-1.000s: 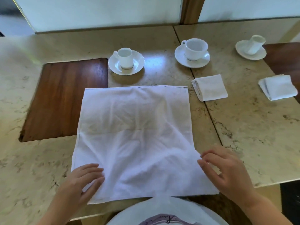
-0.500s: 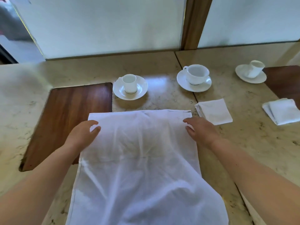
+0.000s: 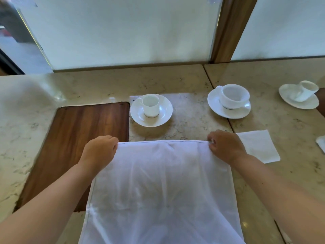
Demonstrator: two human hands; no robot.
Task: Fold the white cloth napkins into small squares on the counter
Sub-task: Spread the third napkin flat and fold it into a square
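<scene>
One head-worn camera looks forward and steeply down, close over the table [image 3: 193, 117], facing the glass partition [image 3: 123, 32] at 12 o'clock.

Looks like a café or restaurant service spot, maybe a hotel dining area; cannot tell which. Polished beige marble desk [image 3: 193, 118] with a dark wood inset panel [image 3: 79, 147], frosted glass partition [image 3: 123, 32] and a wood post [image 3: 230, 27] behind it. White cups on saucers set out in a row: small one [image 3: 151, 110], wider one [image 3: 229, 101], a third at right [image 3: 299, 95]. Folded white napkin [image 3: 257, 147] laid beside them, another [image 3: 321, 143] at the right edge, like place settings.
</scene>
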